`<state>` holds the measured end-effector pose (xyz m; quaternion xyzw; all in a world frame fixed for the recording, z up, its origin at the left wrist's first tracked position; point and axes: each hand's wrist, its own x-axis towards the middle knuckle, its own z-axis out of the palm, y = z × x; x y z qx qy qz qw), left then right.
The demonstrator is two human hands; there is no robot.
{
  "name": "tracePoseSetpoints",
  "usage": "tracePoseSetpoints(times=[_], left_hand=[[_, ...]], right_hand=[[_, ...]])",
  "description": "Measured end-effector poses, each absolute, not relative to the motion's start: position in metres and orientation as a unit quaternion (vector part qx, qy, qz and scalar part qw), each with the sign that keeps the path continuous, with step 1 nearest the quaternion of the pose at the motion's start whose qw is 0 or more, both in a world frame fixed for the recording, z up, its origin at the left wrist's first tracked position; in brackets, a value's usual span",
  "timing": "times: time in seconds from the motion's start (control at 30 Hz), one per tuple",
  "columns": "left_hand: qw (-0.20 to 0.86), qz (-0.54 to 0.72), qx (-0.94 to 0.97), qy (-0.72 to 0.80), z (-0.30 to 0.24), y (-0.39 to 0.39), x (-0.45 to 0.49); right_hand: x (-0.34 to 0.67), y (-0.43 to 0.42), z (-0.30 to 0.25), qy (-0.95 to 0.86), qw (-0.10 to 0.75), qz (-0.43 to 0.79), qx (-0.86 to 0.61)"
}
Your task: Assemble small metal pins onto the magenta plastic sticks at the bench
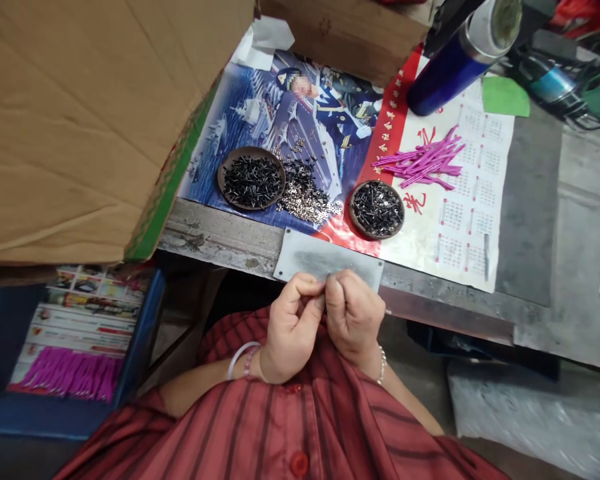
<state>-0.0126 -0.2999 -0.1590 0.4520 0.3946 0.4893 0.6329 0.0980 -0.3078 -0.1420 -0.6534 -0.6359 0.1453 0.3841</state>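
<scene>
**Fingertip work at the front edge of the workbench**

A big cardboard box (80, 120) leans over the left end of the workbench (530, 220). A calendar poster (470, 220) covers the middle of the bench, with a blue flask (450, 67) lying near its back edge. Below the left corner, a blue tray (140, 333) holds pink pieces.

On the poster, toward the front edge, are two dishes of black screws, the left dish (221, 175) and the right dish (351, 210). A loose heap of silver washers (305, 193) lies between them. Pink sticks (423, 162) lie behind the right dish. A metal plate (305, 257) rests flat on the front edge.

My judgement is that work this fine goes best held low, right at that front edge. The wrists should be close together and only the fingertips should move. A dropped bit would then land on the plate or the red shirt, and both dishes are within easy reach.

The left hand (290, 327) and right hand (354, 317) meet just in front of the metal plate, over the lap. Both are closed, with the fingers curled in. The thumb and forefinger of each hand pinch toward the other hand's, so the tips touch. Whatever is between the fingertips is too small and too covered to make out.
</scene>
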Motion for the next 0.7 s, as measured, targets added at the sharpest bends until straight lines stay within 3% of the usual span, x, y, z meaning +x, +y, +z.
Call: tracePoseSetpoints(times=[0.27,0.33,0.47,0.6,0.7], left_hand=[[0.656,0.470,0.443,0.391,-0.156,-0.300,-0.011],[0.658,0.470,0.441,0.389,-0.157,-0.301,-0.011],[0.659,0.475,0.433,0.391,-0.158,-0.301,-0.012],[0.645,0.483,0.455,0.379,-0.156,-0.299,-0.013],[0.652,0.476,0.450,0.383,-0.156,-0.299,-0.013]], right_hand=[[0.100,-0.306,-0.154,-0.601,0.466,0.102,-0.641],[0.101,-0.305,-0.154,-0.582,0.463,0.164,-0.649],[0.104,-0.305,-0.150,-0.493,0.472,0.399,-0.613],[0.106,-0.306,-0.149,-0.550,0.460,0.328,-0.615],[0.110,-0.306,-0.152,-0.526,0.439,0.410,-0.602]])
